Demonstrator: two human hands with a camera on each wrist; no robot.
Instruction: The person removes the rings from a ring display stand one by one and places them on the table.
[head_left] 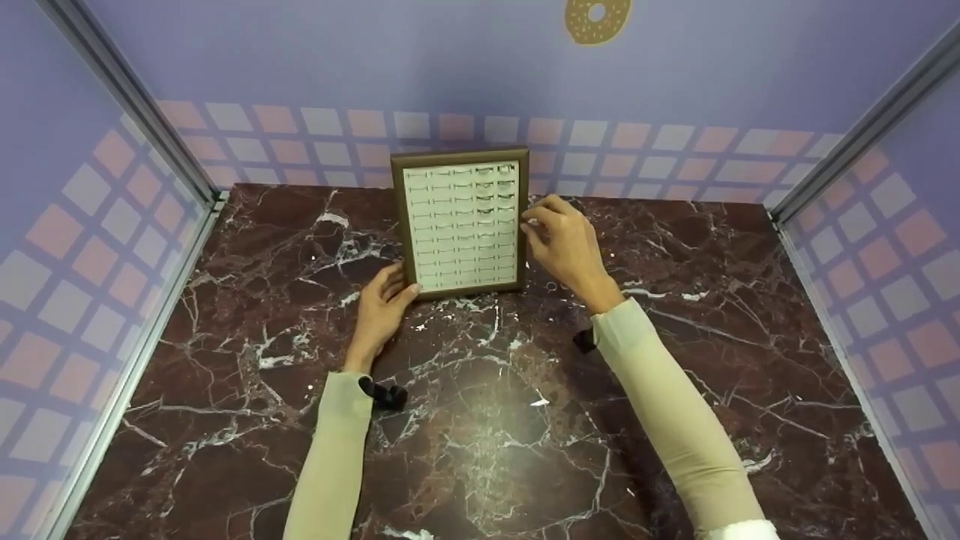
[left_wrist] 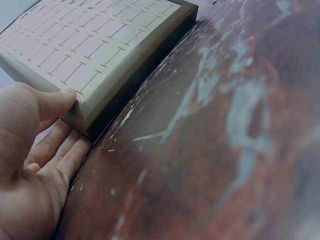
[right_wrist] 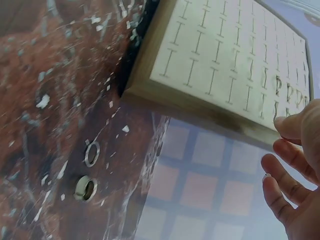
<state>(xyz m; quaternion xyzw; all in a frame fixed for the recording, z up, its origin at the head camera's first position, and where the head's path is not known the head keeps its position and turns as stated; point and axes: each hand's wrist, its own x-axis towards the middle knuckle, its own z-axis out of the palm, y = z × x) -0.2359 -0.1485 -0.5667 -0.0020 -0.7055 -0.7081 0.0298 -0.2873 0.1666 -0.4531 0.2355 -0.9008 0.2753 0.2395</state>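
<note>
A ring display board (head_left: 461, 229) with a wooden frame and a pale slotted face leans upright near the back wall. Several rings (head_left: 485, 184) sit in slots at its upper right. My left hand (head_left: 381, 307) grips the lower left corner, thumb on the front and fingers behind the edge. At the right edge is my right hand (head_left: 566, 244), fingers bent, its thumb overlapping the frame's edge in the right wrist view. A tiny bright spot shows at its outer fingertips; I cannot tell whether it is a ring. Most of the board's slots hold nothing.
On the dark red marbled table, a thin ring (right_wrist: 92, 153) and a thicker ring (right_wrist: 86, 188) lie beside the board's lower right. A small white scrap (head_left: 540, 403) lies nearer the front. Lilac checkered walls (head_left: 375, 67) enclose the back and sides.
</note>
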